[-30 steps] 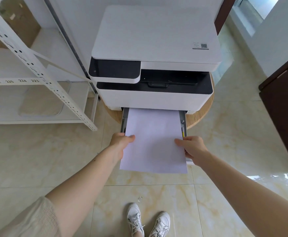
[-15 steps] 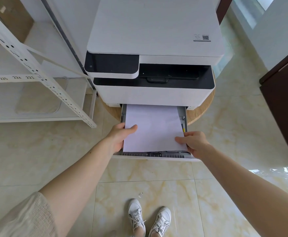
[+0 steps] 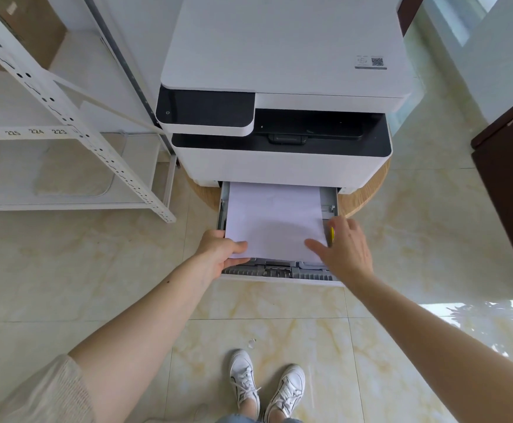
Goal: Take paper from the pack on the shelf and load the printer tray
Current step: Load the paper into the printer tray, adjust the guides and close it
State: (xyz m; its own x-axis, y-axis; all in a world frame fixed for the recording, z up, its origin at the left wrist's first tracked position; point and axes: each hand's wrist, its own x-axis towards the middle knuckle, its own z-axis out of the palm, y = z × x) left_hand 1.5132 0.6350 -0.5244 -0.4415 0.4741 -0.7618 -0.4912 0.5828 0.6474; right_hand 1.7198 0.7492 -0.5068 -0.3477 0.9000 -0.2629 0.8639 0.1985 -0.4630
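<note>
**Paper sits in the pulled-out tray**

Head view: My left hand (image 3: 223, 251) pinches the near left corner of the white paper stack (image 3: 275, 219), thumb on top, while my right hand (image 3: 345, 250) lies spread and flat over its near right corner. The stack rests in the open printer tray (image 3: 279, 271) beneath the white printer (image 3: 279, 87).

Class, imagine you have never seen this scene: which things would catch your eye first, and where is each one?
First, the white printer on its round wooden stand, top centre, with its paper tray pulled open below. Next, the white paper stack lying in that tray, the left hand pinching its near left corner and the right hand spread open at its right edge. Last, the white sneakers on the marble floor, bottom centre.
</note>
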